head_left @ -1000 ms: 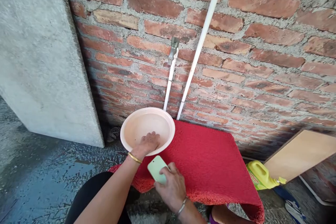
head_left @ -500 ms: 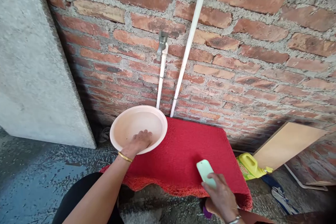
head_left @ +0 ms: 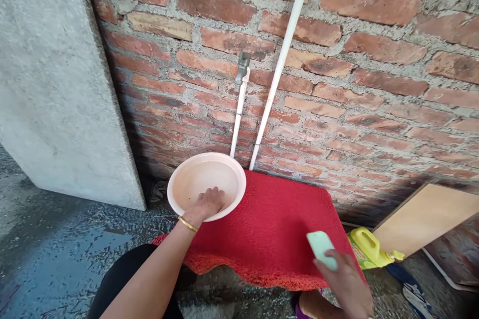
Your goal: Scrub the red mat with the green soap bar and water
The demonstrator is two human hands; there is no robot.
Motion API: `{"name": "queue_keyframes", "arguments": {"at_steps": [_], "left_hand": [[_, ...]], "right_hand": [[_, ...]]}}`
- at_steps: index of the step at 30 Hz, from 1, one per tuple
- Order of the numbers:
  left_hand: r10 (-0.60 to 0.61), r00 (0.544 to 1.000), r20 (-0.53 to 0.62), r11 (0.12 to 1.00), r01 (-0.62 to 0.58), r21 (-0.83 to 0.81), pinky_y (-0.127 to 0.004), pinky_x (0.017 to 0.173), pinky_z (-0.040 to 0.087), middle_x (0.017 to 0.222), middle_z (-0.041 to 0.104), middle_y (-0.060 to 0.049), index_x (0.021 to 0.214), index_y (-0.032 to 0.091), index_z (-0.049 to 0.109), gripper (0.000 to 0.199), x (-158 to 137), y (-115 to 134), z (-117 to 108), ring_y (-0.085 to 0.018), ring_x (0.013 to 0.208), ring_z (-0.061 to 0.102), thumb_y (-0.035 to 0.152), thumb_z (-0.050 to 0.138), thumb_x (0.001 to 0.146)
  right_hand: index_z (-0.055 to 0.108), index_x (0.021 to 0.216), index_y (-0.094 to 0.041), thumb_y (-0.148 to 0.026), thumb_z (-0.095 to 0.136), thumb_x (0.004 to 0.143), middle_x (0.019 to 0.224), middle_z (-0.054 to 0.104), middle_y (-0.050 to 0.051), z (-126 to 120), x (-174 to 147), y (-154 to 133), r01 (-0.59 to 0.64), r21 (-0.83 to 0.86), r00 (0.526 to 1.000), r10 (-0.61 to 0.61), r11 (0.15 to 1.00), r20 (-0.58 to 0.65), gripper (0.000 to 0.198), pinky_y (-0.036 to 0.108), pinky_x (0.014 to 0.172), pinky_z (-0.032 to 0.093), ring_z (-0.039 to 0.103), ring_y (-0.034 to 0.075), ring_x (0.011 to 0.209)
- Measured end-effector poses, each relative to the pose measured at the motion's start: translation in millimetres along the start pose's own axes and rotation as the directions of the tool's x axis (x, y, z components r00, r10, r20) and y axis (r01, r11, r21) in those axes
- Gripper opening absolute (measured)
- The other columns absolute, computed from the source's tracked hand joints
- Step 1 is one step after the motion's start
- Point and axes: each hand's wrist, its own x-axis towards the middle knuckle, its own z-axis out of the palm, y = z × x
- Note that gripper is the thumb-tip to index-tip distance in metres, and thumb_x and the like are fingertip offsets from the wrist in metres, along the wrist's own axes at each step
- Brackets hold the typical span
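My left hand (head_left: 210, 204) reaches over the near rim of a pale pink plastic basin (head_left: 187, 169). Its palm faces down inside, fingers apart, with nothing visible in them. A gold bangle (head_left: 187, 224) circles that wrist. The basin rests on the left end of a red cloth (head_left: 284, 214) that covers a low table or bench. My right hand (head_left: 342, 279), slightly blurred, grips the near end of a pale green flat oblong (head_left: 321, 244) with rounded corners. I cannot tell whether it is a soap bar or a brush. It is above the cloth's right front part.
Behind rises a brick wall (head_left: 337, 84) with a grey tap (head_left: 242, 70) and white pipes (head_left: 279, 75). A concrete slab (head_left: 67, 84) stands at left. Right of the cloth are a yellow jug (head_left: 368, 249), a leaning board (head_left: 422, 214) and a slipper (head_left: 415, 299). The floor is wet.
My right hand has moved right across the cloth with the green oblong. My left hand stays in the basin. The whole view has shifted slightly.
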Motion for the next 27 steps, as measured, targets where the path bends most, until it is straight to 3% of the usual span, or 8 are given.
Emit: {"name": "queue_keyframes", "arguments": {"at_steps": [2, 6, 8, 11, 14, 17, 22, 27], "left_hand": [[-0.007, 1.000, 0.001, 1.000, 0.007, -0.009, -0.051, 0.108, 0.044, 0.149, 0.050, -0.018, 0.143, 0.020, 0.054, 0.048, 1.2, -1.4, 1.5, -0.032, 0.136, 0.050, 0.028, 0.039, 0.098], [0.015, 1.000, -0.002, 1.000, -0.015, -0.001, -0.053, 0.107, 0.045, 0.148, 0.051, -0.020, 0.143, 0.018, 0.054, 0.049, 2.7, -6.2, 6.5, -0.034, 0.135, 0.051, 0.029, 0.040, 0.098], [0.030, 1.000, -0.009, 1.000, -0.030, 0.010, -0.054, 0.107, 0.046, 0.149, 0.051, -0.020, 0.144, 0.016, 0.053, 0.050, 2.0, -7.9, 8.2, -0.035, 0.135, 0.051, 0.029, 0.039, 0.098], [0.025, 1.000, -0.008, 1.000, -0.025, 0.014, -0.054, 0.109, 0.044, 0.153, 0.048, -0.020, 0.148, 0.018, 0.050, 0.052, 0.3, -8.0, 7.9, -0.035, 0.138, 0.048, 0.030, 0.037, 0.100], [0.004, 1.000, 0.012, 1.000, -0.005, 0.013, -0.052, 0.110, 0.044, 0.154, 0.048, -0.019, 0.147, 0.018, 0.051, 0.051, 0.5, -6.2, 5.3, -0.033, 0.139, 0.048, 0.031, 0.038, 0.100], [-0.006, 0.999, 0.038, 1.000, 0.005, 0.022, -0.051, 0.111, 0.043, 0.157, 0.046, -0.019, 0.147, 0.019, 0.050, 0.051, 2.0, -5.6, 3.6, -0.032, 0.141, 0.047, 0.029, 0.038, 0.099], [-0.001, 1.000, 0.016, 1.000, 0.000, 0.018, -0.050, 0.112, 0.042, 0.156, 0.049, -0.015, 0.146, 0.023, 0.053, 0.050, 0.4, -7.3, 3.9, -0.031, 0.142, 0.046, 0.030, 0.036, 0.099], [-0.020, 0.999, 0.026, 0.999, 0.020, 0.029, -0.050, 0.113, 0.041, 0.156, 0.048, -0.015, 0.145, 0.023, 0.054, 0.049, 0.8, -7.5, 5.3, -0.031, 0.143, 0.045, 0.032, 0.036, 0.100]], "right_hand": [[0.070, 0.096, -0.032, -0.050, 0.062, 0.081, 0.105, 0.066, 0.005, 28.8, -1.8, -75.0, 0.019, 0.019, 0.994, -0.021, 1.000, 0.106, 0.024, 0.036, 0.064, 0.053, 0.070, 0.023, 0.078], [0.072, 0.096, -0.031, -0.032, 0.072, 0.077, 0.106, 0.066, 0.001, 65.7, -14.6, -207.8, 0.245, 0.091, 0.920, -0.261, 0.965, 0.292, 0.019, 0.030, 0.088, 0.053, 0.068, 0.021, 0.098], [0.073, 0.098, -0.031, -0.032, 0.075, 0.076, 0.107, 0.064, 0.001, 76.5, -18.0, -244.7, 0.310, 0.116, 0.878, -0.331, 0.944, 0.346, 0.023, 0.031, 0.092, 0.052, 0.067, 0.021, 0.102], [0.073, 0.104, -0.031, -0.035, 0.078, 0.073, 0.111, 0.063, 0.002, 85.8, -13.7, -258.2, 0.336, 0.117, 0.843, -0.354, 0.935, 0.406, 0.032, 0.033, 0.092, 0.051, 0.065, 0.022, 0.104], [0.073, 0.104, -0.030, -0.035, 0.078, 0.074, 0.110, 0.063, 0.002, 82.2, -2.0, -232.5, 0.296, 0.088, 0.867, -0.306, 0.951, 0.393, 0.031, 0.032, 0.092, 0.050, 0.065, 0.021, 0.103], [0.072, 0.100, -0.030, -0.032, 0.075, 0.077, 0.109, 0.064, 0.001, 65.2, 12.7, -178.5, 0.197, 0.030, 0.926, -0.196, 0.980, 0.322, 0.024, 0.029, 0.092, 0.049, 0.065, 0.019, 0.101], [0.070, 0.102, -0.031, -0.039, 0.065, 0.084, 0.110, 0.064, 0.002, 23.5, 34.8, -46.5, -0.067, -0.063, 0.980, 0.078, 0.996, 0.184, 0.020, 0.028, 0.079, 0.051, 0.069, 0.017, 0.091], [0.070, 0.093, -0.029, -0.049, 0.063, 0.080, 0.096, 0.065, 0.008, -31.0, 34.7, 76.3, -0.332, -0.136, 0.941, 0.337, 0.933, 0.016, 0.025, 0.042, 0.080, 0.053, 0.071, 0.026, 0.082]]}}
